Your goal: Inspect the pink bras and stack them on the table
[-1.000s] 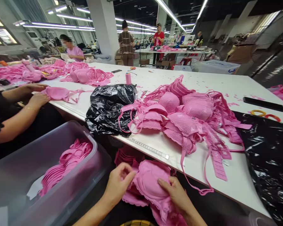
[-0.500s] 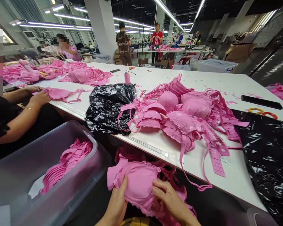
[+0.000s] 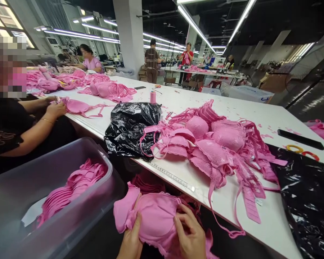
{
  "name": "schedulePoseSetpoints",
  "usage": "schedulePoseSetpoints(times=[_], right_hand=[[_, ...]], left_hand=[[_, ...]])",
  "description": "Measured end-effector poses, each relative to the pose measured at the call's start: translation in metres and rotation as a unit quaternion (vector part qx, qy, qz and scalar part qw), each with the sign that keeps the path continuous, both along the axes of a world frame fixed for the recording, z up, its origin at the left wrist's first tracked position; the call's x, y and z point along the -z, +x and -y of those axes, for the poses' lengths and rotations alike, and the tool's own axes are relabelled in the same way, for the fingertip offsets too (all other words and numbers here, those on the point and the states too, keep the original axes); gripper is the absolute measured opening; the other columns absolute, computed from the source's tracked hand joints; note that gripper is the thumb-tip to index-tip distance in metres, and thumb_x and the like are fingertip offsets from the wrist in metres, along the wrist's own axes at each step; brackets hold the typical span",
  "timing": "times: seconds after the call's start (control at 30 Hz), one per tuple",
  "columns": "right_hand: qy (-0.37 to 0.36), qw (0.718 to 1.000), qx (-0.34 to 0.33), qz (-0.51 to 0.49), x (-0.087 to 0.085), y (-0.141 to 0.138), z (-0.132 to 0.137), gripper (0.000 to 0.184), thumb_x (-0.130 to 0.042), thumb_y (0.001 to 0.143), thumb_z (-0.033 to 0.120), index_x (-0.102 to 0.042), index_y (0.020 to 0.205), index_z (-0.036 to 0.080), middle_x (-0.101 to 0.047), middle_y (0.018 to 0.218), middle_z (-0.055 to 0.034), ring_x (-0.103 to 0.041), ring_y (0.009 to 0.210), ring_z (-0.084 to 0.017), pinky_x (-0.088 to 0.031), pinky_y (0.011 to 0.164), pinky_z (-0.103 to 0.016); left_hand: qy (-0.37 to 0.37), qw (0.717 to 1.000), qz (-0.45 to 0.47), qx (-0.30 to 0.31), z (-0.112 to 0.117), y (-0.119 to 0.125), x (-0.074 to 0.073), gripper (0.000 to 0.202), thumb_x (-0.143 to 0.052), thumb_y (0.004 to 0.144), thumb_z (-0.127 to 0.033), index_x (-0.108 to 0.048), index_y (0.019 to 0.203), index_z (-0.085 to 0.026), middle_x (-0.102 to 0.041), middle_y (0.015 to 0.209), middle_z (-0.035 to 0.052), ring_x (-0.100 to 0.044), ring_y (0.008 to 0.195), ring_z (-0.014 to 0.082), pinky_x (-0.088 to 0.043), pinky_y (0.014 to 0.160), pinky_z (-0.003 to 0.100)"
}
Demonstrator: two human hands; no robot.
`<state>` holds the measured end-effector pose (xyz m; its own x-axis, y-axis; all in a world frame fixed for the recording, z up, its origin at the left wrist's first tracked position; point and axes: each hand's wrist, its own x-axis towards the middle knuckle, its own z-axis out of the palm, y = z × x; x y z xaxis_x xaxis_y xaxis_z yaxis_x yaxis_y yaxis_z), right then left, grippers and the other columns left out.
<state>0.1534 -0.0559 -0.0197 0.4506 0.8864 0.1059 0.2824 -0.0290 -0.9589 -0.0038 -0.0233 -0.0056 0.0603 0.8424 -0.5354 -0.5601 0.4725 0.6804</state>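
Note:
Between my hands is a pink bra [image 3: 156, 216], its smooth cup lining facing up, below the table's front edge. My left hand [image 3: 132, 233] grips it at the left, thumb on top near the middle and fingers hidden beneath. My right hand [image 3: 190, 228] pinches the cup's right edge with bent fingers. The cup fabric shows creases near its top. More pink bras [image 3: 148, 183] hang or lie in the shade under the table edge behind it. On the table beyond, a heap of pink lace bras [image 3: 218, 144] has straps dangling over the edge.
A grey plastic bin [image 3: 78, 201] with stacked pink bras stands at left. Black plastic bags [image 3: 132, 126] lie on the white table [image 3: 172, 176], alongside a ruler strip [image 3: 170, 172], pink thread spool [image 3: 152, 97], scissors [image 3: 310, 155] and black phone-like slab [image 3: 301, 139]. A co-worker's arm [image 3: 43, 122] handles a bra at left.
The camera view has shifted, so the scene sits further right and lower. The bra in my hands has tilted and creased, and my right-hand fingers have moved up along its edge.

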Motion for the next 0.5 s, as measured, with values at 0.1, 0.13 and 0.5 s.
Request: schedulePoseSetpoints(times=[0.1, 0.13, 0.5], right_hand=[[0.020, 0.994, 0.014, -0.106, 0.005, -0.004, -0.001, 0.023, -0.063, 0.075, 0.039, -0.061, 0.065, 0.019, -0.065, 0.099, -0.0119, -0.064, 0.091, -0.023, -0.051, 0.071, -0.026], [0.014, 0.987, 0.004, -0.159, 0.006, -0.004, -0.003, 0.021, -0.066, 0.072, 0.039, -0.060, 0.072, 0.019, -0.066, 0.095, -0.0099, -0.065, 0.084, -0.022, -0.051, 0.068, -0.026], [-0.040, 0.981, -0.071, -0.178, -0.013, 0.010, -0.019, 0.027, -0.068, 0.071, 0.038, -0.068, 0.086, 0.016, -0.069, 0.086, -0.0077, -0.062, 0.083, -0.023, -0.050, 0.078, -0.031]], left_hand=[[0.017, 0.999, 0.037, 0.024, 0.000, 0.003, -0.004, 0.057, -0.075, 0.065, -0.041, -0.061, 0.113, -0.014, -0.064, 0.117, 0.0139, -0.048, 0.122, 0.0307, -0.032, 0.108, 0.044], [0.035, 0.999, 0.018, 0.030, 0.001, 0.004, -0.003, 0.059, -0.077, 0.063, -0.037, -0.060, 0.114, -0.014, -0.065, 0.117, 0.0135, -0.050, 0.121, 0.0313, -0.033, 0.107, 0.044], [0.066, 0.996, 0.004, 0.065, -0.002, 0.009, -0.009, 0.058, -0.075, 0.062, -0.040, -0.062, 0.114, -0.017, -0.068, 0.110, 0.0136, -0.053, 0.117, 0.0330, -0.036, 0.103, 0.046]])
